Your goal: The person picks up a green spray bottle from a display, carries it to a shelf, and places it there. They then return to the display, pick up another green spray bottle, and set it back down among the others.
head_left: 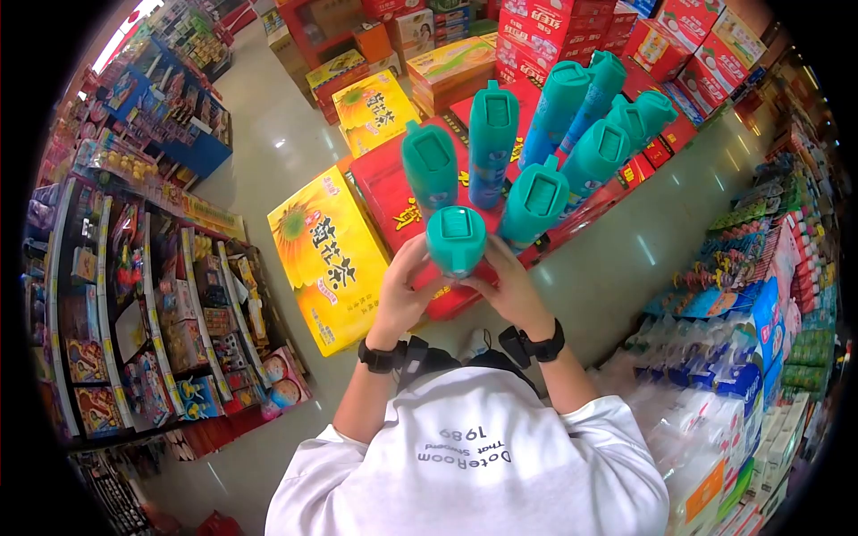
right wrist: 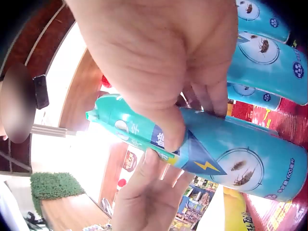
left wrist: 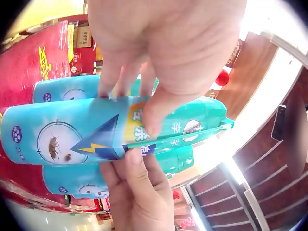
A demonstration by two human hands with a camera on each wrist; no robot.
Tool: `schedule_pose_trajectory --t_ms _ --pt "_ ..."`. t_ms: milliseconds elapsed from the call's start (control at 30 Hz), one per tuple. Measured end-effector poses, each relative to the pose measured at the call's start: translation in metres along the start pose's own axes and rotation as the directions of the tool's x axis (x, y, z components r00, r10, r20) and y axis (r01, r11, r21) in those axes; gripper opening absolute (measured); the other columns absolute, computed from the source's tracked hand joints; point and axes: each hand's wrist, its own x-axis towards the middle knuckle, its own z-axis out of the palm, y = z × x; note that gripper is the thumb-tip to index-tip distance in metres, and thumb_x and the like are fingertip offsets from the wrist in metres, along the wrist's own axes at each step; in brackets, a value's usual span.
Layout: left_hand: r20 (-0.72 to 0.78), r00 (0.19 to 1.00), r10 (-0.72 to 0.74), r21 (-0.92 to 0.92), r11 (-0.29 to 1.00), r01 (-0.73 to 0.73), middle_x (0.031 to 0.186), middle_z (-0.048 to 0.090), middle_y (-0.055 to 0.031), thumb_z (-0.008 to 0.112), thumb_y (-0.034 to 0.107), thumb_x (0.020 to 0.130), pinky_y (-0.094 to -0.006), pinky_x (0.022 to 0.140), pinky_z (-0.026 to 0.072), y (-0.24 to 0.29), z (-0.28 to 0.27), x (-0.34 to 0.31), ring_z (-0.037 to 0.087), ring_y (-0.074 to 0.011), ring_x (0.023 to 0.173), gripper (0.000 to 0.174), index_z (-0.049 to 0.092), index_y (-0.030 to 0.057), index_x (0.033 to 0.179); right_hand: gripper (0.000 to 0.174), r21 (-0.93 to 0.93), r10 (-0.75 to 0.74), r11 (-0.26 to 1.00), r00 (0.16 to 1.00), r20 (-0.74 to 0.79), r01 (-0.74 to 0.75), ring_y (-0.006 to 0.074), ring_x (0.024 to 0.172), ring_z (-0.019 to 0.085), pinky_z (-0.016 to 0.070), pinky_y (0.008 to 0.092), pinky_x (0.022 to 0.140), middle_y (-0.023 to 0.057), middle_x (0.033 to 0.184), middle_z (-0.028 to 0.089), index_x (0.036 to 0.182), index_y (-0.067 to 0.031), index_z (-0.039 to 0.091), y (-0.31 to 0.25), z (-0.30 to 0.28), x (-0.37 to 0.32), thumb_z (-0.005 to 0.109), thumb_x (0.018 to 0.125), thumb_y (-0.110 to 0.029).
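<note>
Both hands grip one blue spray can with a green cap [head_left: 457, 239], nearest the body in the head view. My left hand [head_left: 406, 284] holds its left side and my right hand [head_left: 511, 288] its right side. In the left wrist view the can [left wrist: 62, 134] shows an insect picture and a lightning mark, with the left thumb across its upper part. The right wrist view shows the right thumb on the same can [right wrist: 260, 159]. Several similar cans, among them one at the left [head_left: 431, 165] and one at the right [head_left: 534, 201], stand just beyond it on red boxes [head_left: 380, 179].
Yellow boxes [head_left: 326, 259] lie left of the red ones. Stacked red cartons [head_left: 554, 36] stand behind. Shelves of packaged goods [head_left: 170, 313] line the left side, and wrapped goods [head_left: 688, 402] stand at the lower right. Tiled floor [head_left: 277, 134] shows between them.
</note>
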Motion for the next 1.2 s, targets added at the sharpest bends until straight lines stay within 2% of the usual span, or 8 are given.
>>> schedule_pose_trajectory --t_ms 200,367,467,533,600,933,1033,1200 --pt "0.006 0.999 0.051 0.089 0.995 -0.051 0.146 0.056 -0.0138 0.076 -0.009 0.085 -0.0419 0.114 0.0476 -0.008 -0.003 -0.005 0.055 -0.0279 0.137 0.069 0.053 0.0033 0.148 0.072 -0.05 0.012 0.999 0.999 -0.046 -0.014 0.0415 0.127 0.06 0.0505 0.0449 0.106 0.0231 0.147 0.055 0.155 -0.0047 0.044 -0.004 0.002 -0.004 0.077 0.091 -0.011" --pt "-0.108 0.99 0.093 0.039 0.995 -0.089 0.144 0.057 -0.0136 0.075 -0.007 0.086 -0.0414 0.11 0.0506 0.01 0.0 -0.016 0.057 -0.0289 0.133 0.068 0.052 0.0051 0.148 0.041 -0.112 0.292 0.949 0.955 -0.039 -0.295 0.0405 0.104 0.07 0.0561 0.045 0.09 0.0234 0.124 0.068 0.131 -0.0004 0.064 0.01 0.004 -0.036 0.074 0.093 -0.011" --pt "-0.045 0.993 0.113 0.271 0.958 -0.097 0.146 0.056 -0.0115 0.072 -0.014 0.087 -0.0362 0.103 0.0544 0.006 -0.028 -0.037 0.058 -0.0229 0.131 0.064 0.053 0.0045 0.145 0.026 -0.368 0.45 0.859 0.868 0.21 -0.356 0.0273 0.093 0.074 0.0558 0.0381 0.08 0.0186 0.102 0.075 0.115 0.0016 0.073 0.001 0.001 -0.048 0.073 0.094 -0.014" --pt "-0.109 0.979 0.17 0.206 0.968 -0.145 0.134 0.061 -0.0114 0.072 -0.01 0.089 -0.0327 0.092 0.0583 0.015 -0.043 -0.059 0.067 -0.0217 0.115 0.05 0.06 0.0031 0.135 0.026 -0.276 0.472 0.879 0.793 0.386 -0.389 0.0291 0.092 0.075 0.056 0.0379 0.079 0.0206 0.101 0.075 0.111 0.0026 0.073 0.002 0.018 -0.054 0.073 0.093 -0.016" --pt "-0.148 0.973 0.18 0.225 0.964 -0.144 0.125 0.063 -0.0111 0.072 -0.008 0.091 -0.0313 0.088 0.0584 0.015 -0.069 -0.085 0.07 -0.0205 0.106 0.042 0.063 0.0021 0.13 0.022 -0.304 0.39 0.917 0.75 0.535 -0.26 0.0394 0.094 0.072 0.0554 0.0416 0.081 0.023 0.103 0.074 0.103 0.0013 0.074 -0.021 0.042 -0.042 0.073 0.092 -0.017" --pt "-0.58 0.802 0.141 0.3 0.953 0.049 0.109 0.068 -0.0068 0.069 0.002 0.096 -0.032 0.083 0.0549 0.082 -0.167 -0.299 0.069 -0.0202 0.095 0.017 0.069 0.0026 0.113 0.02 -0.191 0.105 0.96 0.371 0.923 0.205 0.0346 0.085 0.073 0.0563 0.0364 0.077 0.0216 0.098 0.073 0.105 0.0022 0.075 -0.131 0.239 -0.02 0.071 0.093 -0.013" --pt "-0.695 0.663 0.278 0.44 0.894 0.086 0.104 0.067 -0.0093 0.069 0.006 0.096 -0.033 0.079 0.0553 0.089 -0.186 -0.364 0.069 -0.0219 0.087 0.019 0.069 0.0054 0.115 0.017 0.097 -0.175 0.944 0.23 0.957 0.316 0.0396 0.087 0.07 0.0557 0.039 0.078 0.022 0.097 0.072 0.105 0.0021 0.074 -0.172 0.305 -0.028 0.07 0.094 -0.01" --pt "-0.906 0.382 0.182 0.31 0.9 0.308 0.105 0.069 -0.0056 0.07 0.006 0.096 -0.0306 0.085 0.0552 0.105 -0.19 -0.462 0.07 -0.0159 0.093 0.025 0.068 0.0043 0.121 0.018 0.445 -0.47 0.843 0.012 0.883 0.304 0.0401 0.093 0.069 0.0561 0.0403 0.082 0.0194 0.104 0.073 0.108 0.0007 0.073 -0.236 0.395 -0.051 0.067 0.093 -0.007"
